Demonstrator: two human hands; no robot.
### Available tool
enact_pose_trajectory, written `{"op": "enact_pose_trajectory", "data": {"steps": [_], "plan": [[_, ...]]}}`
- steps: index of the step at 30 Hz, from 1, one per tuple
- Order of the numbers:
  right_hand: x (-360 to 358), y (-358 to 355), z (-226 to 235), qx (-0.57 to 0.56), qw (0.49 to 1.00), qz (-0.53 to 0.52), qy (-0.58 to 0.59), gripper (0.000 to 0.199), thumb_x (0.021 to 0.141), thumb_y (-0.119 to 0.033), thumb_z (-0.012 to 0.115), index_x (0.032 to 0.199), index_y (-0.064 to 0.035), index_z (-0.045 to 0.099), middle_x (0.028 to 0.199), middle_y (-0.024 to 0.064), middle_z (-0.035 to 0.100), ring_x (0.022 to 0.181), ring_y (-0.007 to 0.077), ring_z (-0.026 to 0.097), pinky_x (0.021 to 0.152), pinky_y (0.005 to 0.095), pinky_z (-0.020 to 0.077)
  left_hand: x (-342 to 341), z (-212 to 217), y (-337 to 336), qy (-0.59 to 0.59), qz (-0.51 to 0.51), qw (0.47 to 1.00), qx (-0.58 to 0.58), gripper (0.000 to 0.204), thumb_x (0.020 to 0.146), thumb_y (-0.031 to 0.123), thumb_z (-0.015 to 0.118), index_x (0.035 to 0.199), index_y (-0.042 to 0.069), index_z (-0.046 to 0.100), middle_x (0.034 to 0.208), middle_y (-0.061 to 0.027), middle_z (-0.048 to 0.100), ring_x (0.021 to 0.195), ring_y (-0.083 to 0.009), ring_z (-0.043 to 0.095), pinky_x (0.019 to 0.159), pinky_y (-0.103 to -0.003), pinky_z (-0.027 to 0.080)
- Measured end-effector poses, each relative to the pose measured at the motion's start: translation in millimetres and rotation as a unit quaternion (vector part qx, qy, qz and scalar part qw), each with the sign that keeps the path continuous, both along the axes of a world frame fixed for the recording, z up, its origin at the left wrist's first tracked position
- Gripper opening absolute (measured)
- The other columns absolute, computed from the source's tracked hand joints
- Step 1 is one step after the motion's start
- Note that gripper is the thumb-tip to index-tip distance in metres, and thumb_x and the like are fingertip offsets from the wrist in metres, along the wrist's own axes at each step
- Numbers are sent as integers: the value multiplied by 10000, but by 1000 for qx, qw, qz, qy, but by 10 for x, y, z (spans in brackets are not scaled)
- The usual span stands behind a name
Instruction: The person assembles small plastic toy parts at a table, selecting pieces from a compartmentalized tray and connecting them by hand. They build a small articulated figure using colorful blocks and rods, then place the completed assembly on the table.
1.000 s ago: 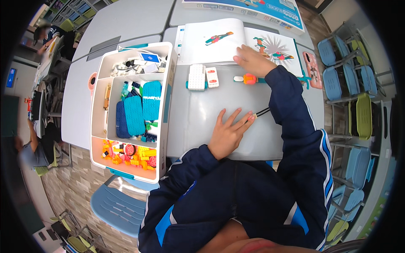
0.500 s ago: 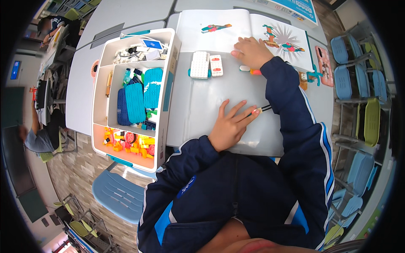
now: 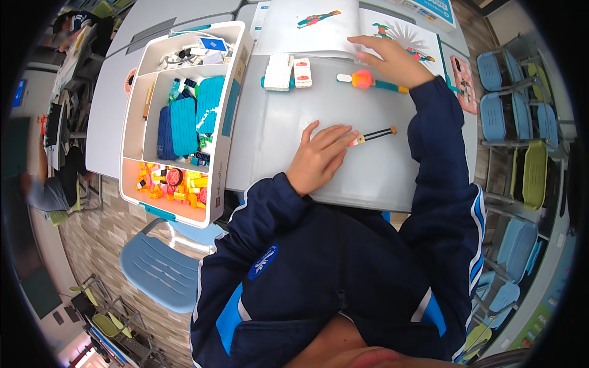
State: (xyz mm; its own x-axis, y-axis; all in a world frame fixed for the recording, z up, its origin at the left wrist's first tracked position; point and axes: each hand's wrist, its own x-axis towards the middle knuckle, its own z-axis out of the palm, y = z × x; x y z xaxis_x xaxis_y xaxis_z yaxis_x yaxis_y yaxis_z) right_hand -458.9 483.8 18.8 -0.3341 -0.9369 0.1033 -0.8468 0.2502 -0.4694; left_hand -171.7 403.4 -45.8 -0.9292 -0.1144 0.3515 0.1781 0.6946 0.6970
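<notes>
My right hand (image 3: 397, 63), its fingers stretched out, hovers over the lower edge of the open instruction booklet (image 3: 337, 46); the page gutter lies beneath it. Just below it on the tabletop lies a long brick-built model (image 3: 363, 79) with a white tip, an orange-pink middle and a teal and yellow tail, partly covered by the hand. My left hand (image 3: 322, 156) rests with fingers spread on the grey table. Its fingertips touch a small piece with two thin black rods (image 3: 374, 136) and a tan end. A white block build on a teal base (image 3: 279, 72) stands beside a white brick with red ovals (image 3: 302, 73).
A white sorting tray (image 3: 236, 89) full of bricks in compartments stands on the left of the table. A phone in a pink case (image 3: 464, 86) lies at the right edge. A blue chair (image 3: 161, 267) is at the lower left. Other people sit farther left.
The right hand has shifted right and opened out, uncovering more of the long model. The left hand has drawn slightly back, showing more of the black rods. The left booklet page looks lifted or curved.
</notes>
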Motion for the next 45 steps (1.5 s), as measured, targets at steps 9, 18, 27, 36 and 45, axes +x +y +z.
{"op": "enact_pose_trajectory", "data": {"steps": [9,18,27,36,45], "plan": [[1061,856,0,5,991,53,-122,474,905,-165,714,1349,-46,597,1347,193,611,1244,384,567,1064,427,456,31,-85,102,24,32,994,-105,472,801,39,698,1265,127,687,1338,-89,627,1278,-298,574,1117,-594,364],[1293,965,-337,-27,999,29,-24,398,807,-125,766,1183,-36,670,1309,146,613,1195,335,570,1012,429,470,13,-28,136,4,29,993,-112,437,820,83,690,1253,141,704,1386,-49,613,1316,-321,526,1143,-561,300],[835,639,-230,-157,985,-71,16,268,828,-144,780,1066,-51,698,1363,115,611,1227,346,574,1016,412,473,24,53,89,34,144,952,267,454,899,6,647,1349,59,625,1367,-144,614,1228,-303,604,1061,-379,446],[620,426,-343,-59,989,-78,-110,289,794,-153,821,1051,-37,755,1365,123,621,1201,301,617,1017,355,483,21,-28,47,41,116,955,269,423,911,-28,631,1331,16,613,1373,-153,597,1179,-235,632,1017,-347,480],[1165,504,109,-159,877,-51,-451,267,828,-128,829,1069,-28,770,1273,118,670,998,123,655,575,215,473,-63,88,71,34,71,860,505,553,966,58,674,1459,-16,434,1403,-145,546,1181,-207,626,995,-337,507]]}}
